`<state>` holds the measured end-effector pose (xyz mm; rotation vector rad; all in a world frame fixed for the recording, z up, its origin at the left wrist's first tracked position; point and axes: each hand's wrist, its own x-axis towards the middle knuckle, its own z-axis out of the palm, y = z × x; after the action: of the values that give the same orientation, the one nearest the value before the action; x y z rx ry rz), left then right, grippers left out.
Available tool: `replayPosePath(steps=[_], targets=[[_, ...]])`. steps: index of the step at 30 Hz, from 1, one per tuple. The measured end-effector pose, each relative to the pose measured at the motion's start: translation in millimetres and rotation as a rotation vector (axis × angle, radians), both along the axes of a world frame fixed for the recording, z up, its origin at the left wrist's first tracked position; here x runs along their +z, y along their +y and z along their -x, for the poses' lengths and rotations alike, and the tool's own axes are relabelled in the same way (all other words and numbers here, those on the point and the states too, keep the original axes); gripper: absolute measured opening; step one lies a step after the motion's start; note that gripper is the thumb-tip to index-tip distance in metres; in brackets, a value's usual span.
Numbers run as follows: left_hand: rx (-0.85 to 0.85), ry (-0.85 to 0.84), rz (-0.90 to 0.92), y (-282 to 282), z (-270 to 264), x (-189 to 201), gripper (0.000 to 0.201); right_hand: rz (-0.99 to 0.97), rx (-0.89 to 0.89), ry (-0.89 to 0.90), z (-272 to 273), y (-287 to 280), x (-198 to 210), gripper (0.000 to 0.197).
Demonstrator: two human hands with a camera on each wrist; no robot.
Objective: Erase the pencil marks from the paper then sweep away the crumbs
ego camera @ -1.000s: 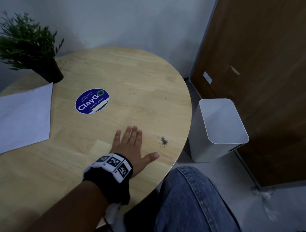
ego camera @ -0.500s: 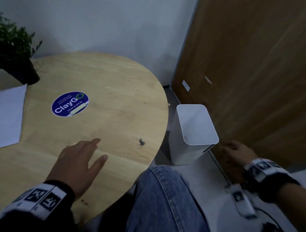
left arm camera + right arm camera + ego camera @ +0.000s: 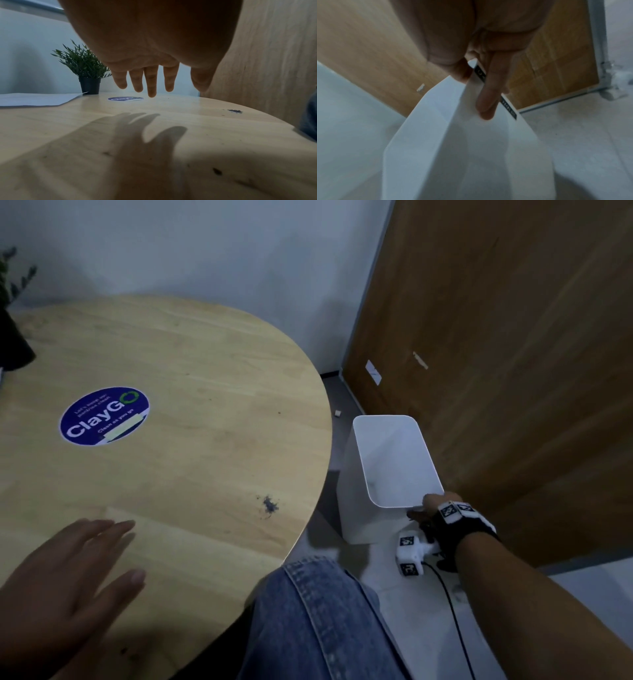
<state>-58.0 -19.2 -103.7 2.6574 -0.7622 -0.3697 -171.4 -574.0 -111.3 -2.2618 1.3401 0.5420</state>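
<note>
A small dark pile of eraser crumbs lies on the round wooden table near its right edge. My left hand hovers flat just above the table at the front left, fingers straight and spread, holding nothing. My right hand reaches down beside the table and pinches the near rim of a white waste bin, thumb outside and fingers inside. The white paper lies at the table's far left.
A potted plant stands at the back left of the table and a round blue ClayGo sticker lies mid-table. A wooden door panel rises right behind the bin. My jeans-clad leg sits below the table edge.
My right hand has moved from near the floor up to the bin's rim and taken hold of it. My left hand has pulled back left, away from the crumbs.
</note>
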Motion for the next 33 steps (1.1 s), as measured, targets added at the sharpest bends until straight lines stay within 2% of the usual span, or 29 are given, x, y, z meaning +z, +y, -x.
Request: replayPosePath(steps=[1, 2, 3, 4, 5, 6, 8, 11, 14, 18, 23, 26, 29, 33], targets=[[-0.010, -0.040, 0.032, -36, 8, 27, 0.073, -0.083, -0.125, -0.103, 1, -2, 1, 0.021], [-0.019, -0.090, 0.058, -62, 15, 54, 0.066, -0.111, -0.160, -0.102, 3, 0, 4, 0.019], [0.000, -0.119, 0.058, -85, 19, 74, 0.064, -0.151, -0.232, -0.193, 6, 0, 5, 0.024], [-0.009, -0.152, 0.070, -95, 19, 75, 0.067, -0.173, -0.273, -0.267, 10, 1, 9, 0.033], [-0.022, -0.179, 0.047, -106, 18, 78, 0.070, -0.188, -0.390, -0.388, 16, 0, 5, 0.038], [-0.052, -0.142, 0.014, -115, 18, 77, 0.073, -0.173, -0.415, -0.374, 23, 3, 7, 0.038], [-0.082, -0.104, -0.073, -130, 14, 72, 0.085, -0.108, -0.381, -0.348, 41, 11, 2, 0.033], [-0.092, -0.060, -0.192, -154, 8, 73, 0.104, -0.118, -0.350, -0.393, 65, 30, 1, 0.034], [-0.083, 0.004, -0.311, -174, 6, 78, 0.097, -0.123, -0.322, -0.389, 77, 53, 12, 0.022], [-0.033, 0.044, -0.386, -194, 9, 81, 0.091, -0.188, -0.310, -0.435, 83, 83, 31, 0.023], [0.023, 0.045, -0.485, -206, 7, 53, 0.108, -0.235, -0.281, -0.403, 87, 107, 34, 0.026], [0.050, 0.077, -0.496, -217, 13, 49, 0.117, -0.244, -0.280, -0.393, 90, 112, 32, 0.030], [-0.084, 0.062, -0.547, -237, 20, 54, 0.114, -0.256, -0.268, -0.400, 93, 115, 34, 0.022], [-0.486, 0.052, -0.543, -264, 31, 63, 0.102, -0.292, -0.240, -0.406, 94, 118, 34, 0.026]])
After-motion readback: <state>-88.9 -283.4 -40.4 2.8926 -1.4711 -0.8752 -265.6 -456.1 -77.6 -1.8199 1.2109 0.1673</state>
